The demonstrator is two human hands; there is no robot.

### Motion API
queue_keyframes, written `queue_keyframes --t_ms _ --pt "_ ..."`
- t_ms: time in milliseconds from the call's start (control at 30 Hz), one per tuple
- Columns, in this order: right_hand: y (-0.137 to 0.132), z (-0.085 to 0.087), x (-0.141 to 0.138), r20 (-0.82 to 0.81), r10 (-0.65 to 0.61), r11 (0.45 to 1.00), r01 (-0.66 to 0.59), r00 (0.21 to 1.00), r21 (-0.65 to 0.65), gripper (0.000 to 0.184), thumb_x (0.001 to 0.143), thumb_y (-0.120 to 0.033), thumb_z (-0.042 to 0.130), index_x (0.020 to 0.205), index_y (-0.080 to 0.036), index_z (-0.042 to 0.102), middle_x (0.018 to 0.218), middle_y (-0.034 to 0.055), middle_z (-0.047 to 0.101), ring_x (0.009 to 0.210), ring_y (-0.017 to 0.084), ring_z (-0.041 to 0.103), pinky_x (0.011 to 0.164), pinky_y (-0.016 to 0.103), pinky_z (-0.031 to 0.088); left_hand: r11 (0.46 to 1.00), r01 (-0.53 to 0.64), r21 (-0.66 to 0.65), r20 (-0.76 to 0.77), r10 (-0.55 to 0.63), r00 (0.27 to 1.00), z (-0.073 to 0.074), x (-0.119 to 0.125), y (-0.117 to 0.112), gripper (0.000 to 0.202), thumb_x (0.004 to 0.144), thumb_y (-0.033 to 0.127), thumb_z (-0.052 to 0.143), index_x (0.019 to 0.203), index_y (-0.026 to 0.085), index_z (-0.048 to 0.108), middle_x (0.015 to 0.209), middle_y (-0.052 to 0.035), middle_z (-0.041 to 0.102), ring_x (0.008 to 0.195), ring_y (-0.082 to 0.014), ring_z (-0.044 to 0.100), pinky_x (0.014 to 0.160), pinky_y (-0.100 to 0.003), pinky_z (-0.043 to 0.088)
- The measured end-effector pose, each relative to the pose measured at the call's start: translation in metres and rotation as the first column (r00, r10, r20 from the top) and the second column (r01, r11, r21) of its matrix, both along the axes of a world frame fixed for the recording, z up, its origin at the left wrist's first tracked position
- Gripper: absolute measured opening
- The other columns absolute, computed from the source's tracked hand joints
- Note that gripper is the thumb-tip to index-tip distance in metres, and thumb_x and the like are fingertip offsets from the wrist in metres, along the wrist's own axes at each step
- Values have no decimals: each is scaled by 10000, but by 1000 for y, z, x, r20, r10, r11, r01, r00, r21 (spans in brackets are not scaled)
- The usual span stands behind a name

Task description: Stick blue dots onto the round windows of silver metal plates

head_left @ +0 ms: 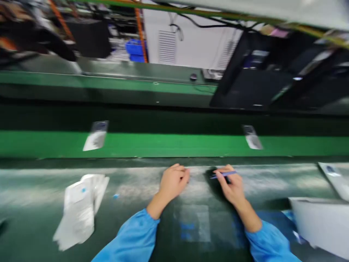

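My left hand [173, 183] rests on the dark green worktop, its fingers curled under and the thumb beside them; whatever they may hold is hidden. To its right, my right hand [230, 185] pinches a thin purple pen-like tool [229, 173], which lies almost level and points left. Something dark shows at those fingertips, too blurred to make out. Below and between the hands, a clear flat sheet or tape patch [203, 222] with blue marks lies on the worktop. A stack of white plastic pouches [79, 211] lies left of my left hand.
A green conveyor belt [163, 145] runs across beyond the worktop, carrying one silvery pouch [96, 136] at left and another pouch [252, 137] at right. A white box-like object [323, 223] stands at right, near a further pouch [336, 180]. A blue bit [116, 196] lies at left.
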State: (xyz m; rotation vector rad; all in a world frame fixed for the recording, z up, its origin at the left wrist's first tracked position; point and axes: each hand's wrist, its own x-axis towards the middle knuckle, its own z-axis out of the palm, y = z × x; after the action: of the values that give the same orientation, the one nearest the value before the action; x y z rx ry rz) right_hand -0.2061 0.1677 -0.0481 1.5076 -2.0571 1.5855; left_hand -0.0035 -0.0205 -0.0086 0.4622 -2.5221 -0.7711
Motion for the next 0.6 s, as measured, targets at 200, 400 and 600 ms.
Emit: queue_keyframes --t_ms 200,400,600 --pt "-21 19 -28 81 -197 980 198 977 5 491 1213 -473 312 1020 -245 701 1043 118 716 1035 272 718 967 457 603 998 -23 62 38 21 999 8 -1 -13 645 1155 410 449 609 263 760 723 -33 767 780 -204 708 795 -351 493" --pt "-56 67 -140 93 -582 752 492 808 439 369 1037 -332 738 1251 -33 719 1361 318 646 1349 417 598 1191 558 487 997 -49 66 63 45 997 16 -6 -23 620 1082 529 460 586 287 741 760 -16 798 832 -232 777 828 -356 537" --pt "-63 90 -196 98 -746 524 490 658 697 486 1058 -464 811 1424 -161 710 1542 162 653 1416 355 631 1214 601 522 997 -68 41 52 66 996 15 -13 -31 612 1017 624 468 576 315 758 789 -8 825 861 -255 801 842 -349 563"
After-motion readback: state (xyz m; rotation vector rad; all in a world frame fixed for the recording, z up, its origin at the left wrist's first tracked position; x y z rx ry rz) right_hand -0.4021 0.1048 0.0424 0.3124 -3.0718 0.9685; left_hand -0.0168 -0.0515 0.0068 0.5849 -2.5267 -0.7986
